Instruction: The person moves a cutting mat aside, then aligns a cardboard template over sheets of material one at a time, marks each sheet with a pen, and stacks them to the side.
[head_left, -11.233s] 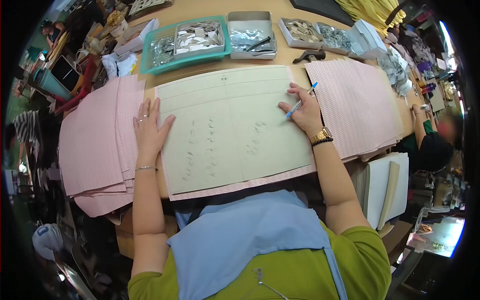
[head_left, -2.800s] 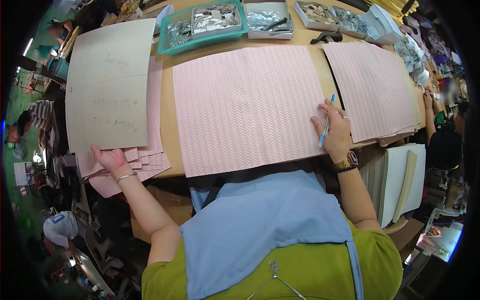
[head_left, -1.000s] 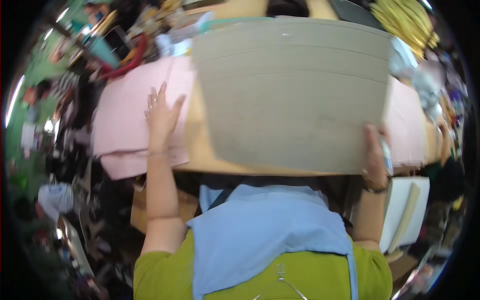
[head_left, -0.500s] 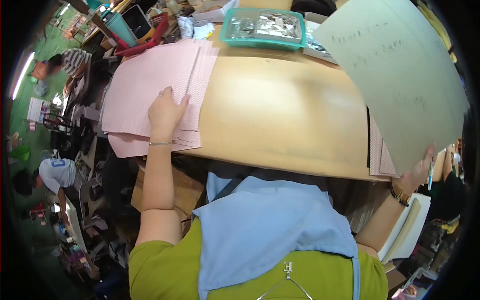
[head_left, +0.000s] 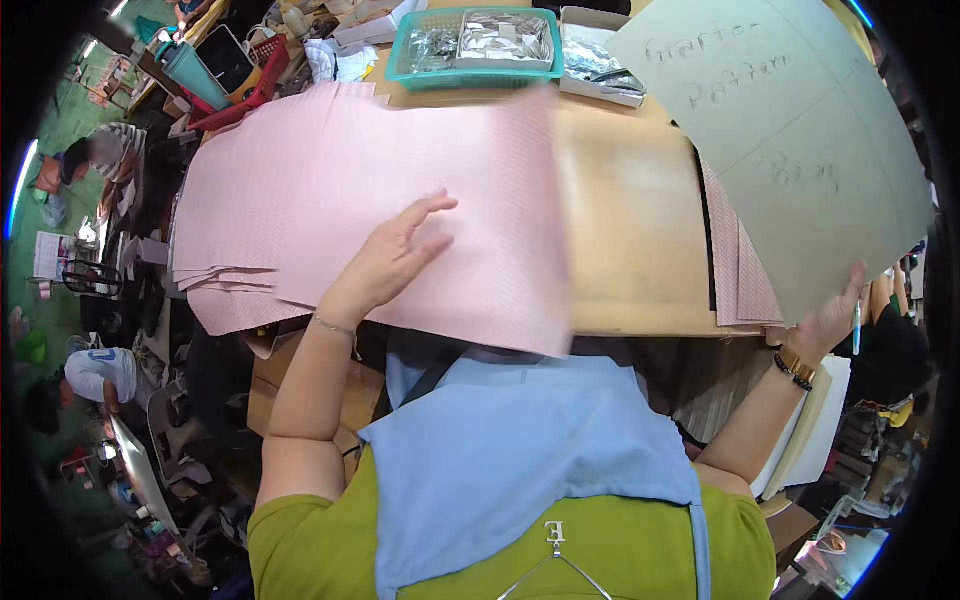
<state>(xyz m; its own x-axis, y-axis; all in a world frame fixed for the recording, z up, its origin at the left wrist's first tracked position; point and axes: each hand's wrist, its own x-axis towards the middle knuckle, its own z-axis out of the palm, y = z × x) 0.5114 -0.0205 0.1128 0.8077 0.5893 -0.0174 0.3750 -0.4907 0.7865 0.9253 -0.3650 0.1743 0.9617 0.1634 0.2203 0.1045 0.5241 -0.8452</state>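
Note:
My left hand (head_left: pixel 395 255) is over a pink patterned sheet (head_left: pixel 480 270), its fingers stretched and apart. That sheet lies across the middle of the table, its right edge blurred by motion. More pink sheets (head_left: pixel 240 190) are stacked at the left with uneven edges. On the right, my right hand (head_left: pixel 828 328) grips the lower edge of a large grey-green pattern board (head_left: pixel 790 130) with handwriting on it. A slim light-blue pen (head_left: pixel 857 328) shows beside that hand's fingers. The raised board partly covers another pile of pink patterned sheets (head_left: pixel 738 260) edged by a black strip.
A teal tray (head_left: pixel 395 72) with small packed pieces stands at the table's back, beside a white box (head_left: pixel 605 95) of plastic bags. A red basket (head_left: pixel 262 92) sits back left. A white-shirted person (head_left: pixel 98 377) works at far left. The wooden table (head_left: pixel 630 210) has a rounded front edge.
A pink sheet has slid right from the left stack across the table, and my left hand has moved right with its fingers lifting. My right hand still holds the board.

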